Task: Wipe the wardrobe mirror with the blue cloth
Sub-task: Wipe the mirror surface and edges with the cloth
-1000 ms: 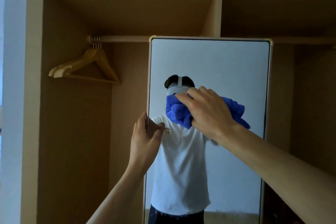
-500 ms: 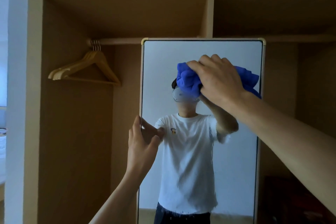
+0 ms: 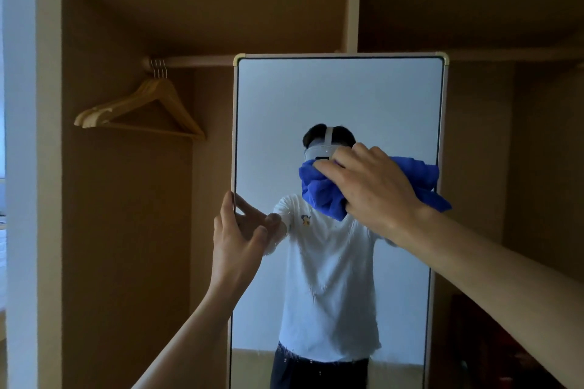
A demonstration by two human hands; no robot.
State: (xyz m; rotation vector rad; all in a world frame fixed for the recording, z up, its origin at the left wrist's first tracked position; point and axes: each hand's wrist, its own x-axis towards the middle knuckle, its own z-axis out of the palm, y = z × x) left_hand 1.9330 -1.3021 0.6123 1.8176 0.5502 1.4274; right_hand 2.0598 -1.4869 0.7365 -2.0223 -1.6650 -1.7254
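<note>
A tall framed mirror (image 3: pixel 338 98) stands in the open wardrobe and reflects a person in a white shirt. My right hand (image 3: pixel 376 189) grips a bunched blue cloth (image 3: pixel 319 191) and presses it against the glass at mid height, toward the right side. Part of the cloth sticks out past my wrist at the mirror's right edge. My left hand (image 3: pixel 235 240) holds the mirror's left frame edge, thumb on the glass side and fingers wrapped round behind the frame.
Several wooden hangers (image 3: pixel 148 110) hang from a rail (image 3: pixel 196 61) in the left compartment. A vertical wardrobe divider (image 3: pixel 352 6) rises behind the mirror. The right compartment (image 3: pixel 512 167) is dark, with something reddish low down.
My right hand went up the glass with the cloth toward the top, then came back down to mid height. My left hand has stayed on the left frame edge.
</note>
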